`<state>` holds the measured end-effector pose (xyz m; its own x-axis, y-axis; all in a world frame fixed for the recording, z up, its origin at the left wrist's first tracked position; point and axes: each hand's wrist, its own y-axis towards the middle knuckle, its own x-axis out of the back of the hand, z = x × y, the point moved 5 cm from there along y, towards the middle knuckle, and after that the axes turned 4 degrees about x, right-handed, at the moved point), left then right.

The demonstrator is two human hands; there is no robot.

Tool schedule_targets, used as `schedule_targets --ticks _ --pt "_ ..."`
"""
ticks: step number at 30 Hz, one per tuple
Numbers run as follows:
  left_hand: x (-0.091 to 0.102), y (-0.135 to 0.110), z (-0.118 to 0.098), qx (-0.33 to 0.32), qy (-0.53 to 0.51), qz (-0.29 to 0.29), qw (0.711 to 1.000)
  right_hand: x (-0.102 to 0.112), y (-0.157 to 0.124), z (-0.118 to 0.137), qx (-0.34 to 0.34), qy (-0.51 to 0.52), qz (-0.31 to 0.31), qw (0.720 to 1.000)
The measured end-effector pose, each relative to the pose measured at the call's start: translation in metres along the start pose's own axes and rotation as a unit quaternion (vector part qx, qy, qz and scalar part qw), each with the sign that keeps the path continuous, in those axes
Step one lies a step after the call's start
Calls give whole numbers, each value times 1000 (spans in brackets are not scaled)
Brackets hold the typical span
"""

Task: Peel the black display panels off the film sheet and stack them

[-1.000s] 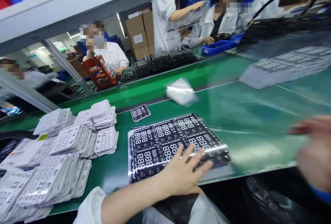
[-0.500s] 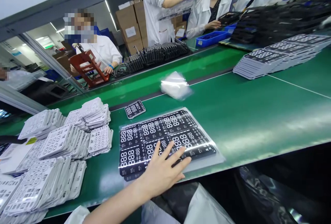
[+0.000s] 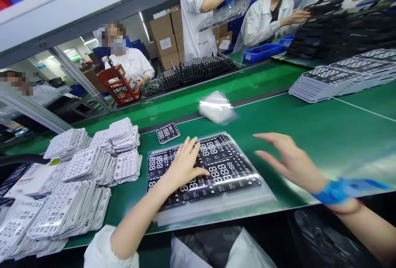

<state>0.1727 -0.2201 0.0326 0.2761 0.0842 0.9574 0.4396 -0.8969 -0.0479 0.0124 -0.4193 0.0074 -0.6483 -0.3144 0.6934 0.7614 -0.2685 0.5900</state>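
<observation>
A black sheet of printed display labels with white digits (image 3: 230, 173) lies on the green work surface (image 3: 130, 214), over clear plastic film. My left hand (image 3: 183, 163) rests on the left part of the sheet, fingers stretched out, hiding some of the printing. To the right of the sheet, my right hand (image 3: 287, 161) hovers with thumb and fingers apart, nothing between them. A blue wrist strap (image 3: 335, 191) is on that arm. Just beyond the sheet sits a single cut label piece (image 3: 168, 133).
Stacks of white-backed label pieces (image 3: 83, 165) crowd the left side. A folded clear plastic bag (image 3: 216, 106) lies behind the sheet. More black label panels (image 3: 337, 72) are piled at the right. Co-workers in white coats sit across the line, near a blue tray (image 3: 261, 52).
My right hand has come into view from the right. My left hand has shifted up and left across the sheet. The camera view has moved slightly.
</observation>
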Motion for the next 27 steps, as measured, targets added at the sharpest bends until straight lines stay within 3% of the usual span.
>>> schedule_targets --ticks 2,5,9,12,15,18,20,23,25,27 --pt "0 16 14 25 -28 44 998 -38 35 7 57 58 87 993" --pt "-7 26 32 46 -63 89 993 -81 72 6 77 83 174 978" --pt "-11 25 46 73 -81 65 992 -109 89 0 81 99 257 958" --pt "-12 23 47 76 -91 67 991 -111 94 -3 39 128 259 956" --pt "-13 21 45 64 -97 65 991 -99 103 5 27 180 240 953" --pt "-18 18 41 56 -100 51 992 -74 121 24 56 253 177 949" --pt "-18 16 38 33 -102 36 994 -60 133 35 41 310 125 942" --pt "6 15 49 41 -63 -29 997 -55 142 45 -4 368 69 927" --pt "46 12 74 127 -7 -105 986 -62 141 50 -10 380 68 923" --pt "93 4 107 230 47 -143 961 -71 137 53 -5 384 85 920"
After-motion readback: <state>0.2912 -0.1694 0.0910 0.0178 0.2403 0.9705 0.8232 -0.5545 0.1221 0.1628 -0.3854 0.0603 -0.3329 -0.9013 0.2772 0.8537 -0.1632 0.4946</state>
